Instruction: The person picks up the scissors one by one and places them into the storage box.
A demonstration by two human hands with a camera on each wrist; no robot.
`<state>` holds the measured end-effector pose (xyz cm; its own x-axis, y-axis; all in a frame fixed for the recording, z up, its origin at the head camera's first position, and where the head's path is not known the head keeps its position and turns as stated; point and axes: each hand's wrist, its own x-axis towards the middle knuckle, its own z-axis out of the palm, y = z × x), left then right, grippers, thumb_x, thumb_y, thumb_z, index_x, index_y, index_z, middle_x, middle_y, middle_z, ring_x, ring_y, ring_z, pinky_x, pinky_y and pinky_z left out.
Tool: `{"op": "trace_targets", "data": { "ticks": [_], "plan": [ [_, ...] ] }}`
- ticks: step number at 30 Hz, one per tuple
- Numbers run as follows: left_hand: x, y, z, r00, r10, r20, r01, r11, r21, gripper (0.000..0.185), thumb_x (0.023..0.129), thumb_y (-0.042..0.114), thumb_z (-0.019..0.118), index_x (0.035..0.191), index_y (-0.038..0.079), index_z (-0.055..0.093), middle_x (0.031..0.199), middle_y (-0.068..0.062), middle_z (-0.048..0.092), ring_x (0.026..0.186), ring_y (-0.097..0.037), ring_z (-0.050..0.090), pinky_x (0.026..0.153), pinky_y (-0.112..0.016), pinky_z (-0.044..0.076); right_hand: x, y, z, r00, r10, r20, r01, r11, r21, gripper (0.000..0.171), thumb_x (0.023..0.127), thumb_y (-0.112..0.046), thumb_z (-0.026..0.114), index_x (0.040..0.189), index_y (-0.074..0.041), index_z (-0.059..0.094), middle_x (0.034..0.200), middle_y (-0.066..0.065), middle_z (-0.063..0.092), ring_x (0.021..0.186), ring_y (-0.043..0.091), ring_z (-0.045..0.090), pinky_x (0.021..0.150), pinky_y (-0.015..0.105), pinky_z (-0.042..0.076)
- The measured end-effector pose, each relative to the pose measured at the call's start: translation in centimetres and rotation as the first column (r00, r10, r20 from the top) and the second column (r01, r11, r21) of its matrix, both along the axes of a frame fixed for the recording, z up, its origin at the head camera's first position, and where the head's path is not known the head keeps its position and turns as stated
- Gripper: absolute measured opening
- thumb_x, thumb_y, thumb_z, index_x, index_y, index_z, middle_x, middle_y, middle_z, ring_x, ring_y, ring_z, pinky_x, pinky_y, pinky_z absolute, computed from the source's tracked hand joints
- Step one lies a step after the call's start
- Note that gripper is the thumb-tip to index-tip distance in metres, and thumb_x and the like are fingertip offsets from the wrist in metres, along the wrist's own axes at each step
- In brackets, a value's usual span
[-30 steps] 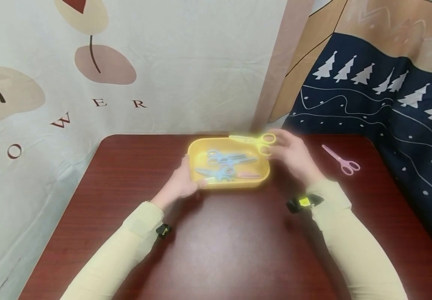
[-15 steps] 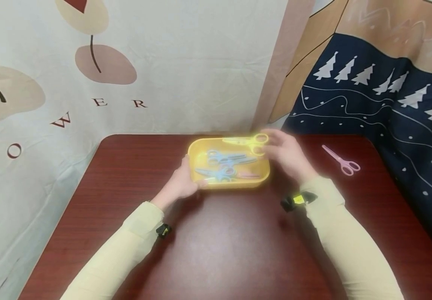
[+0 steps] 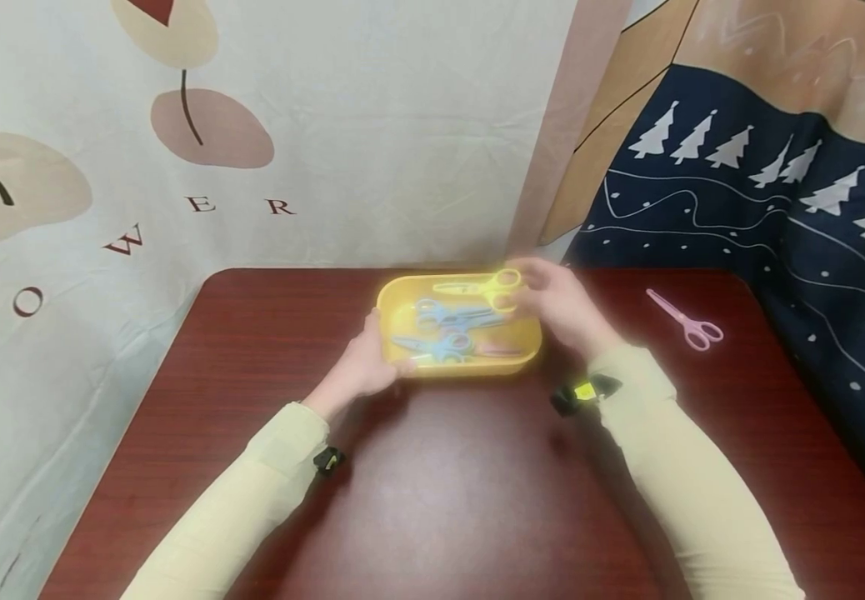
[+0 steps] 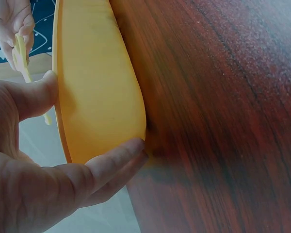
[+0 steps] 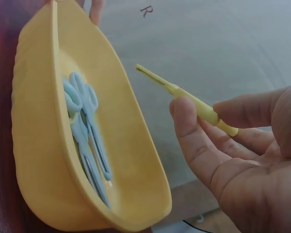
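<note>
A yellow plastic basin (image 3: 518, 360) stands near the table's back edge, with several blue scissors (image 3: 440, 346) and a pink pair (image 3: 498, 350) lying inside. My left hand (image 3: 361, 362) grips its left end; in the left wrist view the thumb rests at the rim and the fingers (image 4: 116, 162) lie along the outer wall. Above the basin's back right part, my right hand (image 3: 556, 300) pinches yellow scissors (image 3: 470, 289) by the handle loops, blades pointing left. The right wrist view shows these scissors (image 5: 196, 104) edge-on between thumb and fingers, higher than the basin's rim.
Pink scissors (image 3: 686, 321) lie on the dark red wooden table (image 3: 432, 492), right of the basin. A pale printed cloth (image 3: 402, 150) hangs right behind the table's back edge. Navy cloth with white trees (image 3: 702, 192) hangs along the right side.
My right hand has moved left with the yellow scissors, from the basin's back right corner to farther over its inside. The left hand and the basin have stayed in place.
</note>
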<state>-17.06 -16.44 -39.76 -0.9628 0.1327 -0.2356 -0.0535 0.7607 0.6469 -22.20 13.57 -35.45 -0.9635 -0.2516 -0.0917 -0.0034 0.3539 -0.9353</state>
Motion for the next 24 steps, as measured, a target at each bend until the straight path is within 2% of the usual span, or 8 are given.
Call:
{"op": "trace_targets", "data": {
  "ticks": [5, 12, 15, 19, 24],
  "plan": [
    [0.0, 0.1, 0.0, 1.0, 0.003, -0.002, -0.003, 1.0, 0.0, 0.112, 0.088, 0.021, 0.077, 0.161, -0.009, -0.001, 0.164, -0.034, 0.023, 0.148, -0.046, 0.033, 0.123, -0.053, 0.026, -0.2, -0.6, -0.1, 1.0, 0.004, 0.016, -0.003, 1.0, -0.029, 0.052, 0.087, -0.014, 0.079, 0.136, -0.016, 0.065, 0.13, 0.002, 0.065, 0.112, 0.025, 0.063, 0.099, 0.046, 0.055],
    [0.0, 0.2, 0.0, 1.0, 0.006, -0.014, -0.006, 1.0, 0.006, 0.112, 0.087, 0.02, 0.078, 0.161, -0.009, 0.0, 0.16, -0.035, 0.03, 0.144, -0.045, 0.04, 0.122, -0.053, 0.029, -0.3, -1.4, -0.1, 0.999, 0.018, 0.032, -0.015, 0.995, -0.101, 0.053, 0.088, -0.01, 0.079, 0.138, -0.012, 0.062, 0.129, 0.007, 0.066, 0.098, 0.034, 0.072, 0.093, 0.043, 0.059],
    [0.0, 0.2, 0.0, 1.0, 0.002, -0.023, -0.002, 1.0, 0.006, 0.111, 0.086, 0.019, 0.078, 0.161, -0.009, 0.001, 0.16, -0.035, 0.03, 0.142, -0.046, 0.041, 0.122, -0.054, 0.03, -0.3, -1.8, 0.0, 0.999, 0.019, 0.048, -0.013, 0.992, -0.128, 0.054, 0.088, -0.008, 0.078, 0.14, -0.01, 0.061, 0.129, 0.01, 0.066, 0.099, 0.039, 0.072, 0.094, 0.049, 0.058],
    [0.1, 0.1, 0.0, 1.0, 0.002, -0.027, -0.002, 1.0, 0.004, 0.111, 0.086, 0.019, 0.078, 0.16, -0.01, 0.001, 0.16, -0.035, 0.029, 0.142, -0.046, 0.041, 0.122, -0.054, 0.03, -0.5, -2.4, 0.0, 0.998, 0.021, 0.064, -0.012, 0.99, -0.143, 0.057, 0.088, -0.008, 0.078, 0.141, -0.009, 0.06, 0.13, 0.011, 0.065, 0.101, 0.04, 0.071, 0.099, 0.053, 0.055],
    [0.3, 0.1, 0.2, 1.0, 0.0, -0.028, 0.0, 1.0, 0.011, 0.112, 0.086, 0.02, 0.079, 0.16, -0.01, 0.0, 0.161, -0.035, 0.027, 0.143, -0.046, 0.04, 0.122, -0.054, 0.029, -0.3, -3.0, 0.3, 0.996, 0.035, 0.087, -0.024, 0.992, -0.12, 0.056, 0.087, -0.007, 0.078, 0.14, -0.01, 0.06, 0.13, 0.012, 0.065, 0.104, 0.042, 0.07, 0.098, 0.048, 0.056]
  ]
}}
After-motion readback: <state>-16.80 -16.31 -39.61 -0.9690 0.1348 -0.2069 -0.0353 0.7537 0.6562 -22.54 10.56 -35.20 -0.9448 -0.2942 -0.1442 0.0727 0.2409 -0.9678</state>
